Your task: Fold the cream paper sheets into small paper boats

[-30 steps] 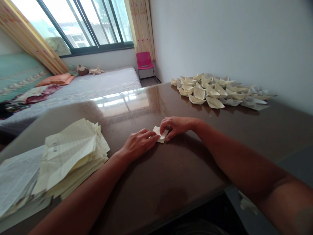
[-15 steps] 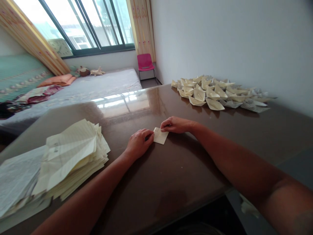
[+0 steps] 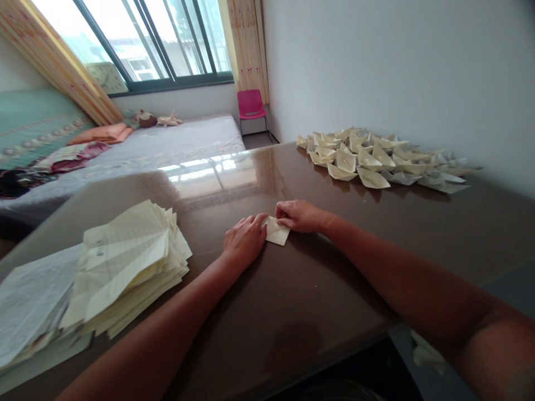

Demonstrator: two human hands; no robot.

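A small folded piece of cream paper [image 3: 277,233] lies on the brown table between my hands. My left hand [image 3: 246,240] is at its left side, with the thumb along the edge and the index finger reaching over the upper left corner. From the upper right, my right hand [image 3: 297,215] pinches the paper's top edge with curled fingers. Part of the fold is hidden under the fingertips.
A stack of cream sheets [image 3: 125,262] and printed greyish sheets [image 3: 37,301] lie at the left. Many folded paper boats [image 3: 370,159] crowd the back right by the wall. Beyond the glossy table [image 3: 292,301] stand a bed [image 3: 196,139] and a pink chair [image 3: 251,104].
My left hand has shifted up and slightly right, its index finger now over the paper's corner. The right fingers have curled further over the top edge. The view has moved slightly.
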